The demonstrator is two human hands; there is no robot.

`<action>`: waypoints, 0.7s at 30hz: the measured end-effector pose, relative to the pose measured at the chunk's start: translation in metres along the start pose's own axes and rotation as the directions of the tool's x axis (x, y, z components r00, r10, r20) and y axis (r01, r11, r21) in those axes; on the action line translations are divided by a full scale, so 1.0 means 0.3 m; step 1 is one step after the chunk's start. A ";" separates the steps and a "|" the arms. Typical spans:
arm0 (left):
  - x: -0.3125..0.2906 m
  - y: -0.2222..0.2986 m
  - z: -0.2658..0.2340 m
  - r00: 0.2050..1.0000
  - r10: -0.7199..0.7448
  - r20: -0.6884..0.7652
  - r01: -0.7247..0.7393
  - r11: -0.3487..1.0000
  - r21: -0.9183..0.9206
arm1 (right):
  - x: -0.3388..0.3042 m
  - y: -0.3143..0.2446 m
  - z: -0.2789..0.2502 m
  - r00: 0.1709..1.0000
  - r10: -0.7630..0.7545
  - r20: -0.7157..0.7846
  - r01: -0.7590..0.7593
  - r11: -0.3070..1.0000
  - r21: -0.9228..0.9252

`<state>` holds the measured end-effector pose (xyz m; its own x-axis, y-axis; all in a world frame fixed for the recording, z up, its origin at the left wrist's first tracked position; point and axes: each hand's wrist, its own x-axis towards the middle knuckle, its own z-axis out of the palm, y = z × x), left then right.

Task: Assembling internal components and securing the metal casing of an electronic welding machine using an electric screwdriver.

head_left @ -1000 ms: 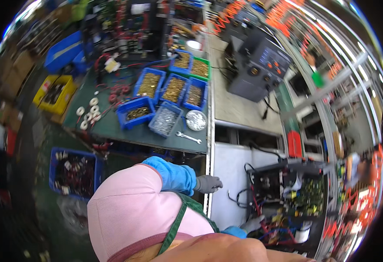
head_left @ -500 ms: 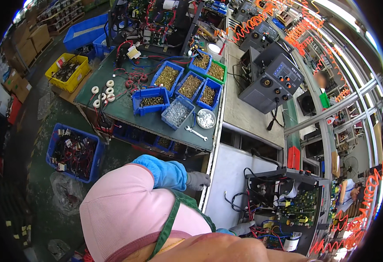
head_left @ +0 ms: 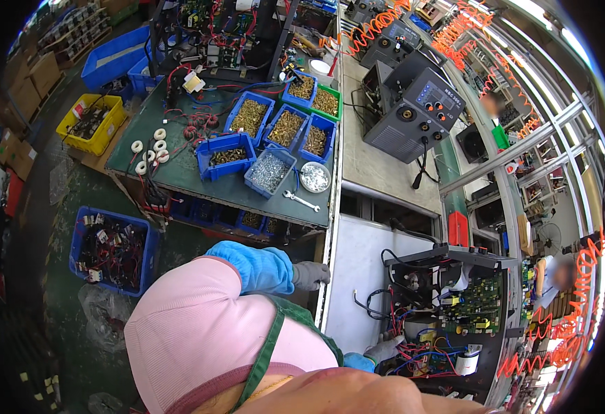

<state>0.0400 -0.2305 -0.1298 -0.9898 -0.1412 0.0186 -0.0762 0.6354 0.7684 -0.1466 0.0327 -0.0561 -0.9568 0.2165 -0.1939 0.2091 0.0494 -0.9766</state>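
Note:
My left hand [head_left: 310,276], in a grey glove below a blue sleeve, has its fingers curled over the pale metal rail [head_left: 327,290] along the white work surface [head_left: 366,265]. My right hand [head_left: 385,349], also gloved, reaches to the near left side of an opened machine chassis [head_left: 487,348]. Its fingers are together at the red and black wires [head_left: 400,321]; what they pinch, if anything, is too small to make out. Inside the chassis are a green circuit board [head_left: 478,303], a white cylindrical part [head_left: 467,361] and coloured wires. A black cable [head_left: 366,303] loops out onto the white surface.
To the left, a green bench [head_left: 178,162] carries blue bins of brass fasteners [head_left: 250,116], a bowl of small silver parts [head_left: 315,177], a wrench [head_left: 301,201] and white rings [head_left: 159,145]. A blue crate of wiring [head_left: 114,252] sits on the floor. Grey machines [head_left: 420,114] stand farther ahead.
My right hand has moved slightly forward among the chassis wires. The left hand stays at the rail. The whole view has shifted a little, with the benches now farther left.

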 end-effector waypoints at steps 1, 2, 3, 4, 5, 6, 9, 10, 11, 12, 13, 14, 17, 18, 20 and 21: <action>0.000 0.001 0.000 1.000 0.004 -0.005 -0.004 1.000 -0.001 | 0.011 0.007 -0.003 1.000 0.016 -0.006 -0.016 1.000 0.004; -0.002 0.000 -0.001 1.000 0.006 -0.010 -0.007 1.000 -0.002 | 0.017 0.012 -0.004 0.999 0.033 -0.011 -0.033 0.999 0.009; -0.003 -0.004 0.002 1.000 0.010 -0.006 -0.010 1.000 -0.001 | 0.021 0.014 -0.005 0.999 0.033 -0.016 -0.033 0.999 0.011; -0.002 -0.013 0.008 0.999 0.022 -0.024 -0.023 1.000 -0.010 | 0.022 0.014 -0.005 0.999 0.029 -0.013 -0.029 0.999 0.014; -0.002 -0.019 0.014 0.999 0.033 -0.042 -0.034 0.999 -0.018 | 0.020 0.015 -0.006 1.000 0.027 -0.009 -0.026 1.000 0.016; -0.003 -0.022 0.015 0.999 0.034 -0.038 -0.035 0.999 -0.019 | 0.016 0.014 -0.006 1.000 0.028 -0.013 -0.028 0.999 0.016; 0.002 -0.032 0.022 0.997 0.053 -0.048 -0.053 0.999 -0.008 | -0.013 -0.007 0.001 1.000 0.001 0.008 -0.001 1.000 0.024; 0.006 -0.041 0.028 0.998 0.041 -0.046 -0.042 0.999 -0.018 | -0.027 -0.019 0.010 1.000 0.009 0.001 -0.009 1.000 0.018; 0.009 -0.045 0.033 0.998 0.034 -0.047 -0.035 0.999 -0.028 | -0.036 -0.025 0.007 1.000 0.012 -0.007 -0.012 1.000 0.014; 0.008 -0.045 0.035 0.998 0.039 -0.042 -0.040 0.999 -0.029 | -0.019 -0.007 -0.001 1.000 0.012 -0.014 -0.011 1.000 0.015; 0.005 -0.043 0.033 0.998 0.034 -0.047 -0.036 0.999 -0.037 | 0.014 0.024 -0.007 1.000 0.003 -0.012 -0.002 0.999 0.034; 0.004 -0.040 0.031 0.998 0.026 -0.050 -0.028 0.998 -0.047 | 0.021 0.028 -0.008 1.000 -0.004 -0.009 0.004 0.999 0.050; 0.004 -0.041 0.036 0.998 0.022 -0.053 -0.025 0.998 -0.061 | 0.032 0.034 -0.018 1.000 -0.008 -0.007 0.009 0.998 0.059; 0.002 -0.041 0.034 0.999 0.021 -0.050 -0.024 0.998 -0.062 | 0.034 0.037 -0.017 1.000 -0.006 -0.009 0.007 0.998 0.057; -0.002 -0.038 0.029 0.997 0.041 -0.058 -0.043 0.999 -0.031 | 0.039 0.045 -0.018 1.000 -0.019 0.015 0.018 0.996 0.092; -0.002 -0.037 0.029 0.998 0.042 -0.055 -0.044 0.999 -0.032 | 0.039 0.047 -0.019 1.000 -0.018 0.012 0.017 0.996 0.092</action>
<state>0.0406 -0.2309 -0.1440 -0.9839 -0.1564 0.0862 -0.0291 0.6166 0.7867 -0.1537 0.0415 -0.0717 -0.9629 0.2039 -0.1770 0.1732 -0.0366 -0.9842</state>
